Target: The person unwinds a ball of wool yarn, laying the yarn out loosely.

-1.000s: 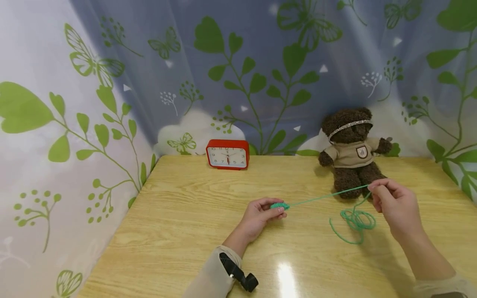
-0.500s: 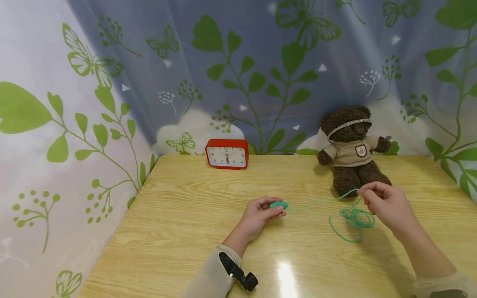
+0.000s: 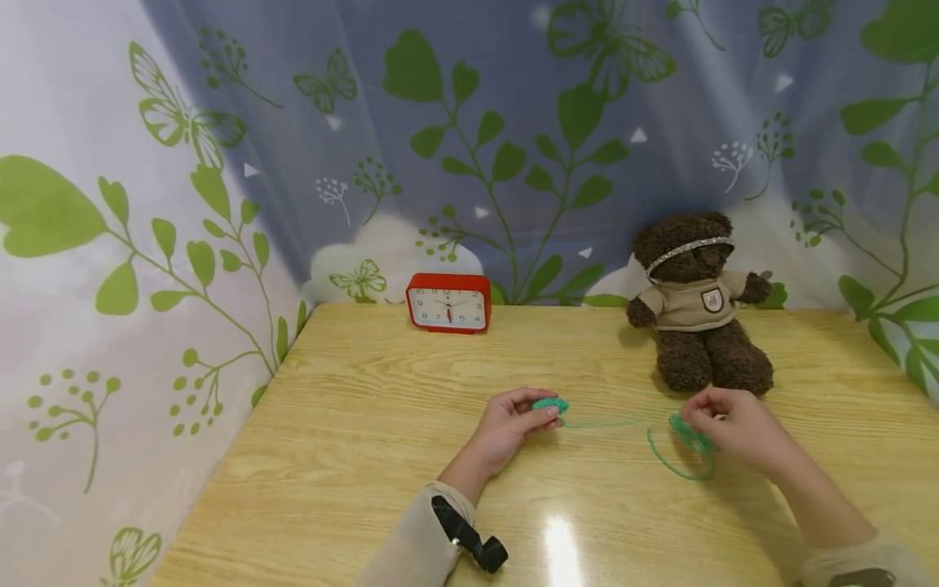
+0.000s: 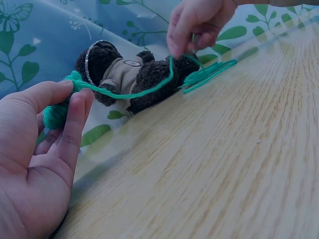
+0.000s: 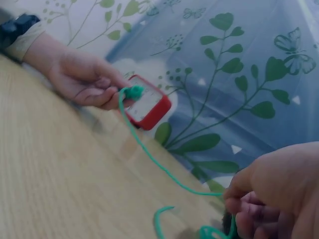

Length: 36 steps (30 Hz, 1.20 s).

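My left hand (image 3: 509, 424) pinches a small wound bundle of green yarn (image 3: 550, 404) between thumb and fingers, held above the table. From the bundle a strand of yarn (image 5: 149, 155) sags across to my right hand (image 3: 737, 425), whose thumb and forefinger pinch it. Below the right hand lies a loose tangle of the same yarn (image 3: 693, 440), with one curved tail (image 3: 663, 463) on the tabletop; the hand covers part of the tangle. In the left wrist view the bundle (image 4: 56, 114) bulges out behind the thumb and fingers.
A brown teddy bear (image 3: 697, 306) in a beige shirt sits at the back right of the wooden table (image 3: 352, 456). A red alarm clock (image 3: 449, 303) stands at the back edge. Behind hangs a leaf-patterned curtain (image 3: 499, 122).
My right hand has moved left and down toward the tangle, still pinching the yarn. The strand between my hands has gone from taut to slack. My left hand has stayed in place.
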### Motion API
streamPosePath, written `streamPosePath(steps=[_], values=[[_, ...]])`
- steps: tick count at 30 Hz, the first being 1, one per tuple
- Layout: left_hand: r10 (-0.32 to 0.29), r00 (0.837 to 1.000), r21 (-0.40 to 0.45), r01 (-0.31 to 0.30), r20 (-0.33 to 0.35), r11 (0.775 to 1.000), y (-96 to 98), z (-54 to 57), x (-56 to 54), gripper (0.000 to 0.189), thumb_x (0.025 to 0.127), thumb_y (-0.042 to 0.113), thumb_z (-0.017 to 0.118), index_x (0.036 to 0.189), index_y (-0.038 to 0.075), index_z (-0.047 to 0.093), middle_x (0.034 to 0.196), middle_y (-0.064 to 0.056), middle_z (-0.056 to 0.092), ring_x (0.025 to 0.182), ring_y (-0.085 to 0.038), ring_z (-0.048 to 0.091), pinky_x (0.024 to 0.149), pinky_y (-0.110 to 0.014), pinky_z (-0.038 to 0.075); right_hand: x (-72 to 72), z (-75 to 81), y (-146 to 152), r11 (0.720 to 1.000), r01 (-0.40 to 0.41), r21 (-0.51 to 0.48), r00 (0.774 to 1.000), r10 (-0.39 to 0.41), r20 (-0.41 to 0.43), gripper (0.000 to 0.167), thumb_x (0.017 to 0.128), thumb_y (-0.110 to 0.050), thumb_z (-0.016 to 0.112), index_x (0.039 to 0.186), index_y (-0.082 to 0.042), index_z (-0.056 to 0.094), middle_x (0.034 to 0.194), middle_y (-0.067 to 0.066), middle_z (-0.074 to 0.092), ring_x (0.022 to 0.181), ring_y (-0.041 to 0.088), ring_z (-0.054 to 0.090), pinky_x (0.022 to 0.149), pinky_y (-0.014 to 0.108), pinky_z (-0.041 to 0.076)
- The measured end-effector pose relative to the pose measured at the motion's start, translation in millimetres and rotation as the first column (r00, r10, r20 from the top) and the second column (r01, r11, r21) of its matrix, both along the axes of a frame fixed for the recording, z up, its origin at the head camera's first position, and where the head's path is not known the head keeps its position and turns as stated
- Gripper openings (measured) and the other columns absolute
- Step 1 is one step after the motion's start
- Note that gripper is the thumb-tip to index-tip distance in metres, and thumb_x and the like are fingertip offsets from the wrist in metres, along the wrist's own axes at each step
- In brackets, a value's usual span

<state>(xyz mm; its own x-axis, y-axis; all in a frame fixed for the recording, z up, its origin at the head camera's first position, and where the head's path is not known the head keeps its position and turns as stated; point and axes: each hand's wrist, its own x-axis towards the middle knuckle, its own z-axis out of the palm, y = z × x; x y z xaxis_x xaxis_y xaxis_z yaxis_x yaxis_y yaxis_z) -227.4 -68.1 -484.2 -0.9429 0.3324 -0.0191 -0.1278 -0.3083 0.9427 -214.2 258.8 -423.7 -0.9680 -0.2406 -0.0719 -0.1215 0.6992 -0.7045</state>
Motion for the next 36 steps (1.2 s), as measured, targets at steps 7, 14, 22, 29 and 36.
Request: streamPosePath(steps=[7, 14, 22, 29, 36], values=[[-0.009, 1.0, -0.01, 0.009, -0.009, 1.0, -1.1, 0.6, 1.3, 0.036, 0.094, -0.004, 0.063, 0.129, -0.014, 0.056, 0.1, -0.001, 0.07, 0.085, -0.008, 0.071, 0.083, -0.02, 0.061, -2.4, -8.6, -2.5, 0.993, -0.063, 0.095, 0.998, 0.063, 0.009, 0.027, 0.102, -0.026, 0.058, 0.107, -0.001, 0.069, 0.091, 0.005, 0.065, 0.077, 0.014, 0.055, 0.057, 0.027, 0.045], [-0.025, 1.0, -0.011, 0.025, -0.007, 1.0, -1.1, -0.6, 0.8, 0.036, 0.095, -0.004, 0.063, 0.129, -0.013, 0.057, 0.101, 0.0, 0.07, 0.086, -0.008, 0.071, 0.084, -0.021, 0.061, -1.6, -10.8, -5.8, 0.995, -0.044, 0.09, 0.999, 0.043, 0.014, 0.035, 0.102, -0.03, 0.059, 0.115, 0.001, 0.068, 0.093, 0.006, 0.066, 0.065, 0.01, 0.05, 0.05, 0.026, 0.042], [-0.027, 1.0, -0.009, 0.027, -0.013, 1.0, 1.0, 0.0, 0.8, 0.035, 0.094, -0.004, 0.063, 0.128, -0.014, 0.057, 0.099, -0.001, 0.071, 0.087, -0.009, 0.071, 0.083, -0.021, 0.061, 4.7, -7.4, -27.5, 1.0, 0.014, -0.022, 0.995, -0.016, -0.1, 0.05, 0.104, -0.035, 0.053, 0.137, 0.002, 0.055, 0.095, 0.01, 0.064, 0.06, 0.008, 0.05, 0.051, 0.025, 0.045], [-0.054, 0.998, -0.01, 0.054, -0.011, 0.999, 3.7, -1.9, 0.7, 0.038, 0.093, -0.006, 0.064, 0.128, -0.017, 0.055, 0.099, 0.0, 0.071, 0.087, -0.008, 0.071, 0.083, -0.021, 0.061, 13.9, -17.1, -58.8, 0.938, -0.064, -0.34, 0.995, 0.086, 0.05, 0.058, 0.105, -0.032, 0.053, 0.154, -0.006, 0.035, 0.105, 0.019, 0.067, 0.052, 0.011, 0.047, 0.043, 0.029, 0.045], [-0.067, 0.998, -0.044, 0.066, 0.0, 0.997, 0.8, 1.7, 1.6, 0.034, 0.093, -0.004, 0.065, 0.125, -0.012, 0.06, 0.101, 0.001, 0.071, 0.089, -0.008, 0.071, 0.083, -0.022, 0.061, 21.7, -28.8, -79.4, 0.876, -0.19, -0.443, 0.954, 0.271, 0.126, 0.068, 0.105, -0.026, 0.053, 0.159, -0.004, 0.019, 0.127, 0.031, 0.06, 0.057, 0.016, 0.058, 0.047, 0.033, 0.053]])
